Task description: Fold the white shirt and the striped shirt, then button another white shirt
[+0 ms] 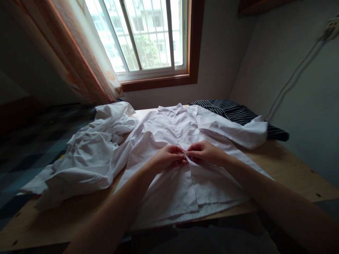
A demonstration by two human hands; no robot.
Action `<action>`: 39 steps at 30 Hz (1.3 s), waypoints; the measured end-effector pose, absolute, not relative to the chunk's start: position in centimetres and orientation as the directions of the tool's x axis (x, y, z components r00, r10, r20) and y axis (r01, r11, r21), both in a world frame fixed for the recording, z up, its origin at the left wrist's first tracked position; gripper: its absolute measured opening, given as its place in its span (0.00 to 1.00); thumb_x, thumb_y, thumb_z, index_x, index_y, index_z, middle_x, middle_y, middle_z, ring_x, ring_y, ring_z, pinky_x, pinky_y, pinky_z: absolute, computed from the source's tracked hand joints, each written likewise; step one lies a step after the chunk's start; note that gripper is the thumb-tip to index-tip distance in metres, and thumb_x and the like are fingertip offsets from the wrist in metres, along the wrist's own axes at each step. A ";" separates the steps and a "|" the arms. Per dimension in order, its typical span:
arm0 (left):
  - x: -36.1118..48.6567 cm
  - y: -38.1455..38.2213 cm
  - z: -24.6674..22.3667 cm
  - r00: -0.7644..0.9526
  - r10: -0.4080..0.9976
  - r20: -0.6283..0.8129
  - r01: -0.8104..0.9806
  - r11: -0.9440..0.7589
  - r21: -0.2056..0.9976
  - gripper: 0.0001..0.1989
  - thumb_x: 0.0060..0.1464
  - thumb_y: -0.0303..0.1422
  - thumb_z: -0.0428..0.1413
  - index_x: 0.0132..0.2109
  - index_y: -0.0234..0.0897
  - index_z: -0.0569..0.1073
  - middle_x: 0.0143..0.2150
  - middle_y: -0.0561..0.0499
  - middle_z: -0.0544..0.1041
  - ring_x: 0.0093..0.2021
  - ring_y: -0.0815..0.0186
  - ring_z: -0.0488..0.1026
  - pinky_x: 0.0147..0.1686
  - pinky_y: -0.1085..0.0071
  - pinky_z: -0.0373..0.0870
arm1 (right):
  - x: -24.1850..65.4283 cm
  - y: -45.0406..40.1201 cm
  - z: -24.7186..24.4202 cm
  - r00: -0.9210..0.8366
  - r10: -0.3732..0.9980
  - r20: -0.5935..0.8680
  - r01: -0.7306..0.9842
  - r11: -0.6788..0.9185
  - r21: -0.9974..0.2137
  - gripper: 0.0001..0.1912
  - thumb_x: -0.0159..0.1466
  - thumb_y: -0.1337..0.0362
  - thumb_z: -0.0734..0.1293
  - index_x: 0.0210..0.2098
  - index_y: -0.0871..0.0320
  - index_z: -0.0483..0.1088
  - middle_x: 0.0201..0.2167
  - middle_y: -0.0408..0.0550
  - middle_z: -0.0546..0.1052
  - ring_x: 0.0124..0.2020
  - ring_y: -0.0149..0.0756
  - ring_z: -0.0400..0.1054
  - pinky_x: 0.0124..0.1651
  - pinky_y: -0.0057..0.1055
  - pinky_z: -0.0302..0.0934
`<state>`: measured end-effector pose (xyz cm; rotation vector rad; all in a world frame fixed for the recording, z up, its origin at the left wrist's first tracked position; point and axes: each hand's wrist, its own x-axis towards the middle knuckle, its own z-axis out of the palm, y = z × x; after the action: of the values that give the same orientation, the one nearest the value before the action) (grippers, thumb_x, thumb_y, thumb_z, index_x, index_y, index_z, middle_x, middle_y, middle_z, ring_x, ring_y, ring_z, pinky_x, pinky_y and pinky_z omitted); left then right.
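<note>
A white button-up shirt (159, 190) lies spread face up, its collar toward the window and its hem toward me. Its upper front placket looks closed, while below my hands the two front edges part. My left hand (173, 155) pinches the placket at mid-front with curled fingers. Right beside it, my right hand (202, 151) pinches the other front edge, and the fingertips of both hands nearly meet. The cloth between them is lifted slightly. Any button there is too small to make out.
A wooden board (288, 165) bears the shirt. Crumpled white cloth (87, 155) lies at the left, over a checked bedspread (31, 155). Black striped fabric (230, 111) sits at the back right, near a wall with a hanging cord (291, 74). A window (148, 35) stands behind.
</note>
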<state>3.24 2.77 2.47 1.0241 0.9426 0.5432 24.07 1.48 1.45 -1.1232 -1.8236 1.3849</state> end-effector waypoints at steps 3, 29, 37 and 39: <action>3.2 2.8 2.4 0.522 0.761 -0.384 0.023 0.438 0.899 0.11 0.43 0.26 0.68 0.33 0.31 0.74 0.28 0.49 0.80 0.31 0.69 0.79 0.35 0.77 0.75 | 24.1 1.5 1.3 -0.476 0.878 -0.058 0.282 0.090 -0.955 0.14 0.60 0.57 0.67 0.34 0.62 0.76 0.23 0.44 0.74 0.23 0.28 0.62 0.26 0.26 0.54; 3.4 2.5 2.3 0.504 0.777 -0.379 0.043 0.415 0.909 0.09 0.44 0.26 0.67 0.31 0.31 0.74 0.25 0.49 0.79 0.28 0.67 0.79 0.31 0.76 0.75 | 23.2 1.2 1.3 -0.397 0.914 0.078 0.416 0.255 -0.873 0.07 0.57 0.62 0.69 0.30 0.60 0.76 0.21 0.43 0.75 0.23 0.30 0.64 0.26 0.26 0.55; 3.9 2.3 2.9 0.435 0.824 -0.363 0.047 0.381 0.923 0.14 0.47 0.35 0.68 0.32 0.29 0.74 0.25 0.47 0.78 0.25 0.68 0.78 0.27 0.77 0.76 | 22.4 0.6 1.7 -0.356 0.897 0.261 0.509 0.421 -0.751 0.02 0.57 0.68 0.69 0.28 0.59 0.75 0.26 0.44 0.76 0.28 0.31 0.67 0.32 0.26 0.57; 4.0 2.3 2.8 0.412 0.837 -0.361 0.064 0.369 0.927 0.15 0.47 0.35 0.69 0.32 0.30 0.72 0.24 0.48 0.78 0.24 0.68 0.78 0.26 0.78 0.75 | 22.2 0.5 1.7 -0.345 0.898 0.273 0.533 0.426 -0.731 0.02 0.57 0.68 0.69 0.28 0.59 0.74 0.26 0.44 0.75 0.28 0.31 0.67 0.31 0.26 0.56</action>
<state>4.00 2.28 2.82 1.0889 1.0372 0.6314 22.21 0.53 1.66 -1.2046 -2.0168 0.7051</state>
